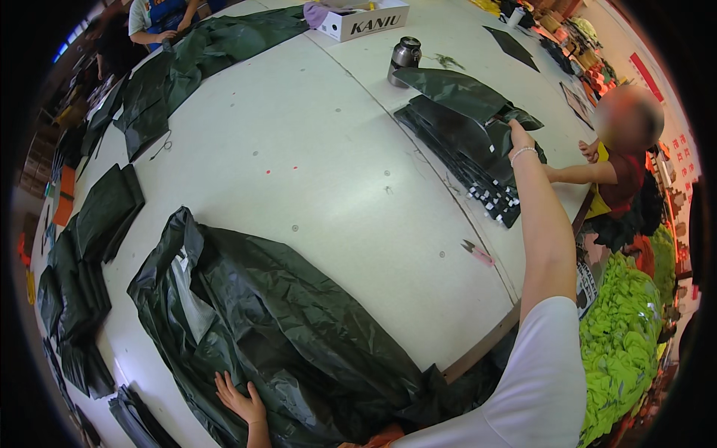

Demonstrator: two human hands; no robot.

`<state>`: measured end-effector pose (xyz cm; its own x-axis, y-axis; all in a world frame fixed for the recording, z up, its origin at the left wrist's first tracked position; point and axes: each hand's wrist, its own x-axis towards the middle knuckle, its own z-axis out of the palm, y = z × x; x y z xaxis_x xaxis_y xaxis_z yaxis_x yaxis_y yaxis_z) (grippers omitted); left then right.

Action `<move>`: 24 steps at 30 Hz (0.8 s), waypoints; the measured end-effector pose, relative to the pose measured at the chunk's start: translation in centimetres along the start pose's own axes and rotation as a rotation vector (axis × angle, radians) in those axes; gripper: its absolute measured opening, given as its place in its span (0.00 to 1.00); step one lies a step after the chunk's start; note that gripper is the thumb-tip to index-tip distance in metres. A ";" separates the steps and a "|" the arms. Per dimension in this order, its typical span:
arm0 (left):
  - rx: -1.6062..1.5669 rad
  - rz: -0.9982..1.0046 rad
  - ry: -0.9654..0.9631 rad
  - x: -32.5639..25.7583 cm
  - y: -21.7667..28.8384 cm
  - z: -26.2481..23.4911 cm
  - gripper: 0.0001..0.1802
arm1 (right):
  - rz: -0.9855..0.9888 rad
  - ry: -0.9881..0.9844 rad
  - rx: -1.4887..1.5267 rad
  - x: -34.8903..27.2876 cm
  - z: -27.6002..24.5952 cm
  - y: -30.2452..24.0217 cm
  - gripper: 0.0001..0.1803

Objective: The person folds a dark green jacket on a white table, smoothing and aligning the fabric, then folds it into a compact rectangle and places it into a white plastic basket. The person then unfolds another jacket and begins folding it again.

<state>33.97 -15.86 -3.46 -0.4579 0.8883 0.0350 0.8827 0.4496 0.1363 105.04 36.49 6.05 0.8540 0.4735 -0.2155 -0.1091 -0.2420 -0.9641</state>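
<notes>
A large, shiny dark green garment (276,291) of crinkled waterproof-looking cloth lies spread at the near side of the table, its pale lining showing at an opening. My left hand (240,399) rests flat on its lower part, fingers spread. With my arm stretched far to the right, my right hand (520,140) is closed on the edge of a dark green cloth piece (455,91). That piece is lifted partly off a stack of folded dark pieces (455,153) with white tags along the near end. My fingertips there are partly hidden.
Pink-handled thread snips (479,252) lie near the right edge. A metal flask (405,61) and a white box (364,21) stand farther back. Folded dark garments (75,291) line the left. Bright green cloth (624,343) is heaped at right; one person is beside the stack, another at far left.
</notes>
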 end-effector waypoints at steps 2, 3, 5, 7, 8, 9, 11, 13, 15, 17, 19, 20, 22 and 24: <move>0.004 -0.008 0.008 -0.4 -0.2 -0.2 0.35 | 0.033 0.015 -0.047 -2.3 0.7 -0.8 0.30; 0.004 -0.011 0.010 -0.4 -0.2 -0.3 0.35 | 0.046 -0.022 -0.016 -3.5 0.7 -1.2 0.34; 0.006 -0.017 0.015 -0.6 -0.1 -0.4 0.35 | 0.074 -0.096 0.047 -5.2 0.9 -1.7 0.41; -0.017 0.009 0.025 0.0 0.3 -0.2 0.33 | 0.010 0.001 -0.031 -2.7 0.0 -1.2 0.34; -0.027 0.023 0.030 0.3 0.4 -0.1 0.33 | -0.021 0.050 -0.071 -1.2 -0.6 -0.7 0.30; -0.020 0.013 0.030 0.1 0.2 -0.1 0.33 | -0.015 0.006 -0.002 -2.1 0.2 -0.4 0.30; -0.009 -0.005 0.034 -0.3 -0.1 -0.2 0.33 | -0.005 -0.081 0.138 -5.5 1.0 -0.2 0.30; -0.012 -0.014 0.023 -0.3 0.2 -0.3 0.33 | 0.030 -0.047 0.102 -5.9 0.9 0.7 0.29; -0.018 -0.013 0.007 0.1 0.5 -0.5 0.34 | 0.035 -0.009 0.056 -4.4 0.8 2.5 0.27; -0.016 -0.022 -0.008 0.2 0.6 -0.7 0.34 | 0.023 -0.035 0.016 -3.6 1.3 5.1 0.28; -0.008 -0.027 -0.003 -0.1 0.3 -0.5 0.34 | 0.003 -0.053 -0.032 -3.6 1.7 7.3 0.28; -0.005 -0.028 0.000 -0.1 0.2 -0.4 0.34 | -0.016 -0.055 -0.055 -3.5 1.8 8.2 0.28; -0.014 -0.016 -0.002 0.1 0.3 -0.3 0.34 | -0.053 -0.047 -0.102 -3.2 1.5 9.7 0.27; -0.018 -0.008 0.000 0.2 0.3 -0.3 0.34 | -0.002 -0.074 -0.004 -1.7 1.7 11.5 0.26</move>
<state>34.11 -15.56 -3.07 -0.4647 0.8848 0.0334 0.8771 0.4549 0.1542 101.49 34.31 -4.90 0.8141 0.5356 -0.2244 -0.1053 -0.2439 -0.9641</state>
